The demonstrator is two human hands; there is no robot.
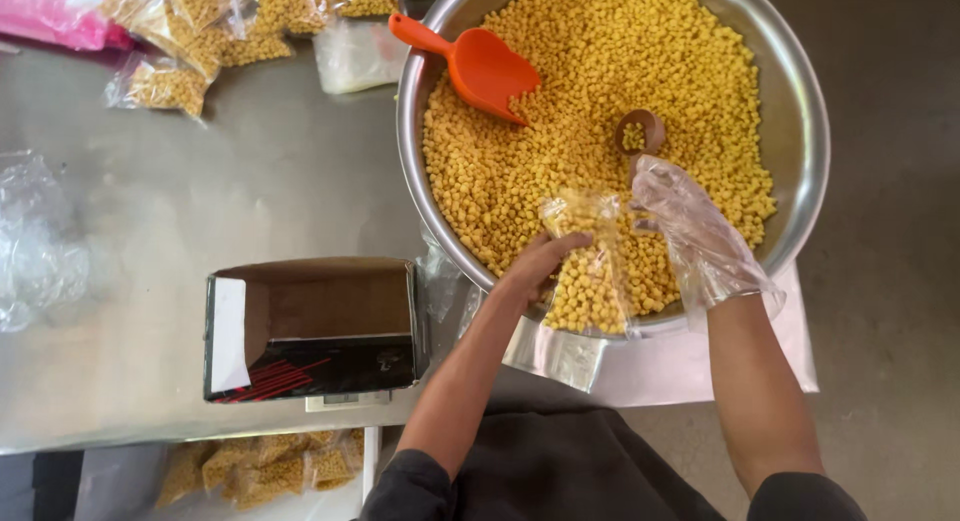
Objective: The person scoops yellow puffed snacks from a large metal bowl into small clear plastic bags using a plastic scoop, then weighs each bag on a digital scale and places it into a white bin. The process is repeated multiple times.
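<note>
A brushed steel counter [250, 181] fills most of the view from above, with a grey floor [890, 281] showing to the right. On the counter sits a wide steel bowl [810, 111] heaped with small yellow puffed snacks [620, 71]. An orange plastic scoop [480, 66] lies in the snacks at the upper left of the bowl, and a small brown scoop [640, 131] rests near the middle. The person's bare left hand [535, 271] pinches the left edge of a clear plastic bag [590, 266] partly filled with the snacks, fingers closed on it, at the near rim of the bowl. The right hand [690, 226], in a thin clear glove, is half curled just beside the bag's right edge, just below the brown scoop; whether it grips the bag cannot be told. To the left on the counter stands an open cardboard box [315, 326], empty inside. Filled snack packets [200, 26] lie at the top left, beside something pink [50, 16], and crumpled clear plastic [35, 241] sits at the far left edge. More filled packets [260, 466] lie below the counter's near edge.
</note>
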